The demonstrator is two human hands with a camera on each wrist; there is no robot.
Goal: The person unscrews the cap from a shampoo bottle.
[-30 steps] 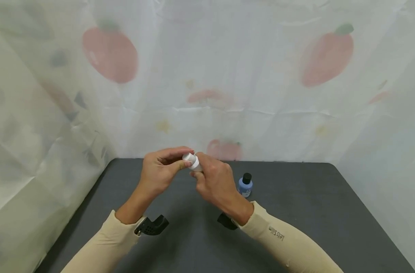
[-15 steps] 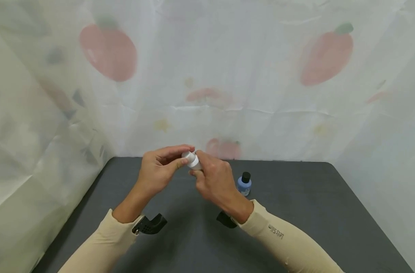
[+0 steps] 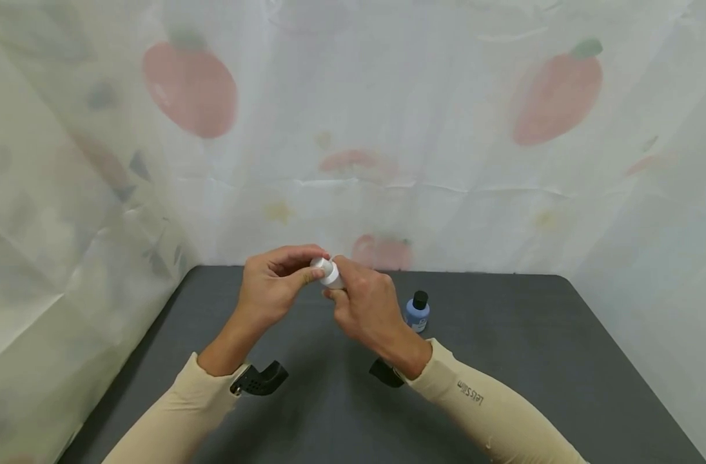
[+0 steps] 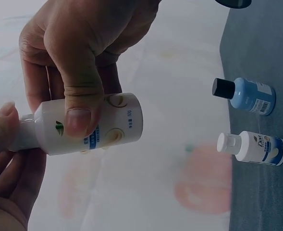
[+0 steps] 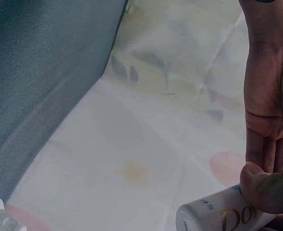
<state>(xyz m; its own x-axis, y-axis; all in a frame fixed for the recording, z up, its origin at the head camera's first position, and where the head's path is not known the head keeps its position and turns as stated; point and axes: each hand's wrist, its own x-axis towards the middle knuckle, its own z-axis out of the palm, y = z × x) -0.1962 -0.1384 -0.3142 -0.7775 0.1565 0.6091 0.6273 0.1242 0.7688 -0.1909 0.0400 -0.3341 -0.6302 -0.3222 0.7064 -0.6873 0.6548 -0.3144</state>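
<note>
Fingers (image 3: 307,277) of the left hand (image 3: 265,293) are pinching one white cap (image 3: 320,264), while those of the right hand (image 3: 365,303) are gripping the body of one white bottle (image 4: 119,118) beneath that cap. Both hands are holding this bottle tilted in the air above a dark grey surface (image 3: 532,335), its capped end pointing toward the left hand. Two more bottles are standing upright on the surface, side by side and slightly apart: one blue bottle (image 4: 252,96) wearing a black cap, and one white-and-blue bottle (image 4: 261,147) wearing a white cap. Two cream sleeves (image 3: 178,403) are covering the forearms. One pale backdrop (image 3: 445,96) printed with red fruit is hanging behind.
</note>
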